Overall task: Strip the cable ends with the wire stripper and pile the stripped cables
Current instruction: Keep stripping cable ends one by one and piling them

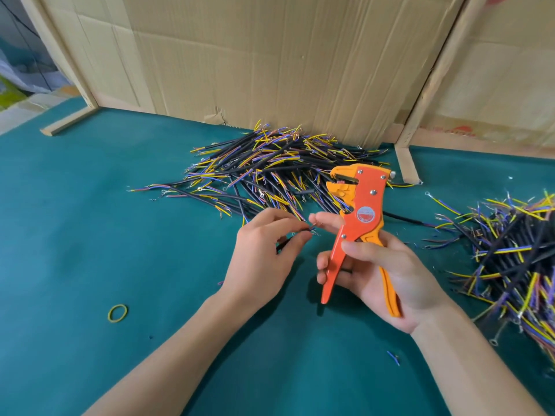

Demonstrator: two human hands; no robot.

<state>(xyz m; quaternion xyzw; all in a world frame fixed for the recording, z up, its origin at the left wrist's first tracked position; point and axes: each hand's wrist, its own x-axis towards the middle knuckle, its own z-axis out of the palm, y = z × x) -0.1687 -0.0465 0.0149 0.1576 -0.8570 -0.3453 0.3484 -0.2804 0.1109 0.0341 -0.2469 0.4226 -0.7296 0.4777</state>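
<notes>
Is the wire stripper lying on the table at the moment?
No, the right hand holds the wire stripper upright above the table.

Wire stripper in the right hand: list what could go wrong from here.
1. The right hand holds the wire stripper while its forefinger also reaches to the cable that the left hand pinches; the tool could slip.
2. The stripper's head hangs over the far cable pile and might snag a wire.
3. The two piles could get mixed.

Teal table cover (90, 235) spans the work surface. Yellow rubber band (117, 312) lies flat at 8 o'clock. Creased cardboard sheet (270, 61) stands upright at 12 o'clock, flanked by pale wooden frame posts (406, 163), one at 10 o'clock, one at 2 o'clock.
</notes>
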